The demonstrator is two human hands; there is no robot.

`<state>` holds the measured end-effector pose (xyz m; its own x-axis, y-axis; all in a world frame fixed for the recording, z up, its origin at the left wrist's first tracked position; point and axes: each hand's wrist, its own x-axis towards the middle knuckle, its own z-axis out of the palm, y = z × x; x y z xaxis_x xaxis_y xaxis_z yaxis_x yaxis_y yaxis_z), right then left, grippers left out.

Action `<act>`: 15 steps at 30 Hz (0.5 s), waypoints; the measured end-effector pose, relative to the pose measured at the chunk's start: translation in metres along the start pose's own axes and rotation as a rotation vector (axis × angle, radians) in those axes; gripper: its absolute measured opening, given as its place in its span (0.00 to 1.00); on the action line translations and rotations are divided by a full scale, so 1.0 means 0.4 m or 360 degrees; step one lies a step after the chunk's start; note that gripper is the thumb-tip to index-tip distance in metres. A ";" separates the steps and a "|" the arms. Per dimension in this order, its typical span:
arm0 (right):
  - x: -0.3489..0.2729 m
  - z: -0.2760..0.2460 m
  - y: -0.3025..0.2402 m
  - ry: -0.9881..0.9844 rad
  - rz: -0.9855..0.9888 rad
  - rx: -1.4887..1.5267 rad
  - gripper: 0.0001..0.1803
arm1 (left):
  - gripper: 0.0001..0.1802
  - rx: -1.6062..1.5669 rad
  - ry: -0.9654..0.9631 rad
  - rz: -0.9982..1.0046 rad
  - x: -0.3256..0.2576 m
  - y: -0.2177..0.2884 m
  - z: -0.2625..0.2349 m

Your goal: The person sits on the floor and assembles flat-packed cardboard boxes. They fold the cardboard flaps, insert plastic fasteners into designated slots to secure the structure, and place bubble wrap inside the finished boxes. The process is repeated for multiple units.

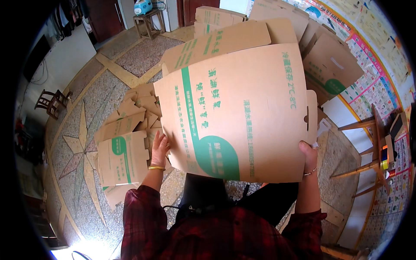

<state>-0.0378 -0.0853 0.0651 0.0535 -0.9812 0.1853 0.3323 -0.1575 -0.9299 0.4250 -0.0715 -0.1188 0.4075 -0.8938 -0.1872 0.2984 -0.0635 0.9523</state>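
Observation:
Between my two hands is a large flat brown cardboard sheet point(260, 86) with green print, held tilted in front of my legs. My left hand point(160, 148) is at its lower left edge, with fingers bent against the edge. On the right edge my right hand point(308, 154) grips it, thumb on the near face and the other fingers hidden behind. Behind the sheet stand more cardboard pieces point(242, 39), partly covered by it. Beside my left hand lies a pile of flattened cardboard point(123, 158) on the floor.
Flattened cardboard point(333, 65) leans by the poster-covered wall point(372, 56) at right. A wooden stool point(372, 149) stands near that wall, with things on it. At far left is a small wooden chair point(53, 103); at the back, another stool point(149, 24) holds a blue object point(143, 6).

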 end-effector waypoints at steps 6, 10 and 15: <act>0.004 -0.007 0.003 0.0034 0.0075 0.0066 0.26 | 0.31 -0.0193 0.0117 -0.0236 -0.013 0.011 0.021; 0.027 -0.011 -0.007 -0.0034 0.0011 0.0009 0.23 | 0.32 -0.0602 0.0012 -0.0058 0.038 -0.013 0.015; 0.049 0.039 -0.094 -0.0057 -0.0141 -0.0023 0.21 | 0.31 -0.0846 -0.0147 0.0129 0.095 0.059 0.095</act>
<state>-0.0345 -0.0967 0.1088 0.0580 -0.9588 0.2780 0.3236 -0.2454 -0.9138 0.4145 -0.1238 -0.0943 0.3769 -0.9234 -0.0732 0.6742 0.2193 0.7052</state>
